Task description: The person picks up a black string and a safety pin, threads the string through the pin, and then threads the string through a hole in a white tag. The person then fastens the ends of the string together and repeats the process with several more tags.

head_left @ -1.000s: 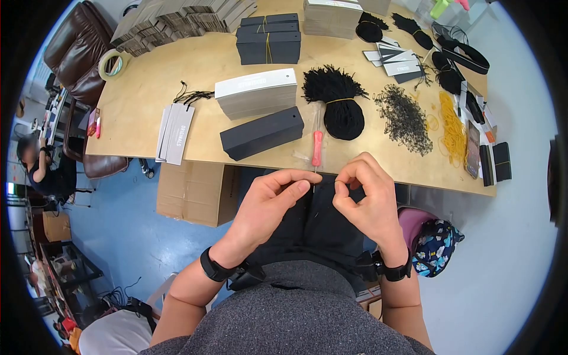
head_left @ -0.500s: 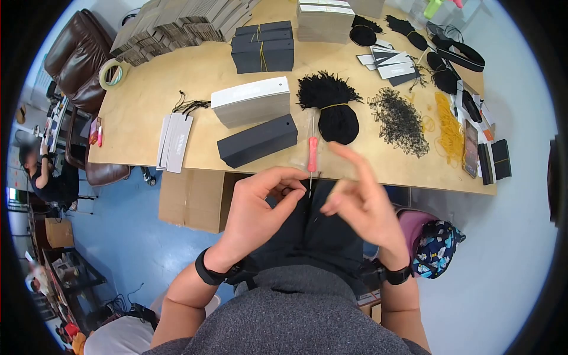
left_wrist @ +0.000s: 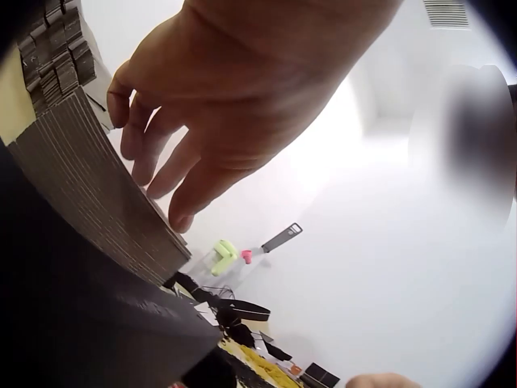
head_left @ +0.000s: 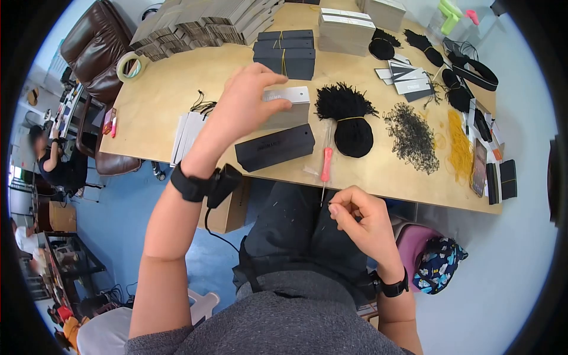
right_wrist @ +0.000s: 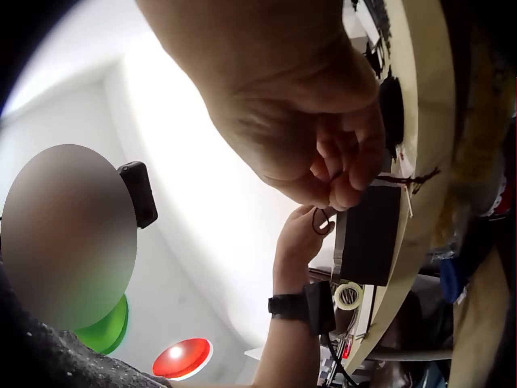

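Note:
Over the stack of pale tags (head_left: pixel 302 94) is the left hand (head_left: pixel 242 103), its fingers apart and slightly bent. In the left wrist view that hand (left_wrist: pixel 218 105) hangs beside the top edge of the grey card stack (left_wrist: pixel 97 186); whether it touches is unclear. The right hand (head_left: pixel 364 225), in front of the table edge, pinches a small dark thing. From its fingers in the right wrist view come a thin black cord loop (right_wrist: pixel 321 222) and cord end (right_wrist: pixel 416 179). A pink-handled tool (head_left: pixel 326 165) lies nearby, its metal shaft past the edge.
A dark block of tags (head_left: pixel 275 148) lies before the pale stack. Rightward are a black cord bundle (head_left: pixel 354 137), dark small loops (head_left: pixel 411 139), yellow bands (head_left: pixel 460 142) and a phone (head_left: pixel 478 168). White tags (head_left: pixel 186 133) and a tape roll (head_left: pixel 130 66) are at left.
The left hand has left the spot beside the right hand and moved forward and left to the pale stack. The right hand's outstretched finger has bent into a pinch. The head view has shifted.

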A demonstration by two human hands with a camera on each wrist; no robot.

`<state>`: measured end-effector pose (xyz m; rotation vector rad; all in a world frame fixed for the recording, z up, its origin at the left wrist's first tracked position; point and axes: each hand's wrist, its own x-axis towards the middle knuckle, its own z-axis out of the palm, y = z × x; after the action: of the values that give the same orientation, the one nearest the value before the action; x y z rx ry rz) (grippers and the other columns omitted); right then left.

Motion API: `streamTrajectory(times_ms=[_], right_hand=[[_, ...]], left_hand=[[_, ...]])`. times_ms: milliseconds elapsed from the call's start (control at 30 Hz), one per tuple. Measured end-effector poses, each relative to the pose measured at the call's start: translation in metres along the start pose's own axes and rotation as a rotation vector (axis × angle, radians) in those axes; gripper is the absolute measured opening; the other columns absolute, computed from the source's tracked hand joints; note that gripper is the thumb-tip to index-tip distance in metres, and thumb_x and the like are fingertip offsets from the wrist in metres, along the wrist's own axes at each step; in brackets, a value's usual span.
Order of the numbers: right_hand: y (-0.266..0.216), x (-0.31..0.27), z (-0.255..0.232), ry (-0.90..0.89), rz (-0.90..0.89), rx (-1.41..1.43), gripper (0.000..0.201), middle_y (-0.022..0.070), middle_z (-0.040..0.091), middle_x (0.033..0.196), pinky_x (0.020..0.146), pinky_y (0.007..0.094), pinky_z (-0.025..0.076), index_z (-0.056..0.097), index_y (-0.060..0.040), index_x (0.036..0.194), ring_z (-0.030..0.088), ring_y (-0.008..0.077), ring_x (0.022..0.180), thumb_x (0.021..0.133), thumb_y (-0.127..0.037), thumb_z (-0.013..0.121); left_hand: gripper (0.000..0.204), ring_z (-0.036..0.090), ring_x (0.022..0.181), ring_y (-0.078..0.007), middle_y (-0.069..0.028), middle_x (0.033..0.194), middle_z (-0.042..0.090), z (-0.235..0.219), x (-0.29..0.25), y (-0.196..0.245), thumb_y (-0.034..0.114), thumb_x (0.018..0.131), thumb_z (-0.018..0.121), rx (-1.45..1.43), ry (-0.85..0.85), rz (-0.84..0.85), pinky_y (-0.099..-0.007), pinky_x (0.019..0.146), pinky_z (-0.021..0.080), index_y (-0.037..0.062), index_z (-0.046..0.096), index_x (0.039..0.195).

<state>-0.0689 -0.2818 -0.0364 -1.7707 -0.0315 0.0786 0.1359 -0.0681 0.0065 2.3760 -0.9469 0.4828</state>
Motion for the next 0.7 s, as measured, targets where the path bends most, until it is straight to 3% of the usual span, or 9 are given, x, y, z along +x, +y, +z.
streamTrajectory(times_ms=[67,167,300,367,500,700], right_hand=[[0.000,-0.004,-0.002,-0.004,-0.010,-0.048,0.009,0.0037,0.064,0.076,0.058,0.0222,0.045,0.063,0.0013,0.097,0.055,0.0068,0.062,0.092,-0.006,0.066],[-0.002,-0.008,-0.004,-0.013,0.008,-0.042,0.009,0.0041,0.064,0.077,0.058,0.0223,0.045,0.063,0.0008,0.096,0.056,0.0073,0.062,0.092,-0.006,0.066],[0.004,-0.011,-0.004,-0.012,0.010,-0.051,0.009,0.0041,0.064,0.078,0.059,0.0224,0.046,0.063,0.0006,0.096,0.056,0.0075,0.063,0.092,-0.006,0.067],[0.005,-0.012,-0.004,-0.001,0.010,-0.030,0.009,0.0039,0.064,0.078,0.059,0.0224,0.046,0.063,0.0004,0.096,0.056,0.0075,0.063,0.092,-0.006,0.067],[0.003,-0.013,-0.001,-0.015,0.022,-0.036,0.009,0.0038,0.064,0.079,0.059,0.0226,0.046,0.063,0.0002,0.095,0.057,0.0076,0.064,0.092,-0.006,0.067],[0.000,-0.019,0.002,-0.043,0.018,-0.033,0.009,0.0039,0.064,0.078,0.060,0.0235,0.046,0.063,-0.0007,0.095,0.057,0.0084,0.065,0.092,-0.007,0.067]], left_hand=[[0.030,0.061,0.097,-0.0269,-0.0111,0.104,0.066,-0.001,0.009,-0.005,0.017,0.081,0.075,-0.101,-0.269,-0.219,-0.0358,0.084,0.049,0.0047,0.073,0.109],[0.028,0.061,0.097,-0.0266,-0.0110,0.099,0.067,-0.002,0.006,0.002,0.017,0.081,0.076,-0.197,-0.202,-0.306,-0.0359,0.082,0.049,0.0036,0.074,0.106],[0.030,0.061,0.094,-0.0268,-0.0101,0.094,0.067,-0.013,-0.010,0.018,0.016,0.078,0.078,-0.069,-0.047,-0.186,-0.0369,0.080,0.048,0.0034,0.074,0.104],[0.028,0.060,0.089,-0.0280,-0.0096,0.091,0.067,-0.019,-0.025,0.031,0.015,0.074,0.080,0.092,0.008,-0.028,-0.0377,0.081,0.046,0.0033,0.073,0.099],[0.028,0.058,0.090,-0.0297,-0.0102,0.089,0.065,-0.003,-0.048,0.038,0.014,0.071,0.080,-0.013,-0.114,-0.058,-0.0384,0.081,0.045,0.0027,0.072,0.095],[0.026,0.058,0.091,-0.0301,-0.0112,0.090,0.065,0.010,-0.052,0.036,0.013,0.074,0.077,-0.070,-0.119,-0.140,-0.0388,0.082,0.046,0.0016,0.071,0.097]])
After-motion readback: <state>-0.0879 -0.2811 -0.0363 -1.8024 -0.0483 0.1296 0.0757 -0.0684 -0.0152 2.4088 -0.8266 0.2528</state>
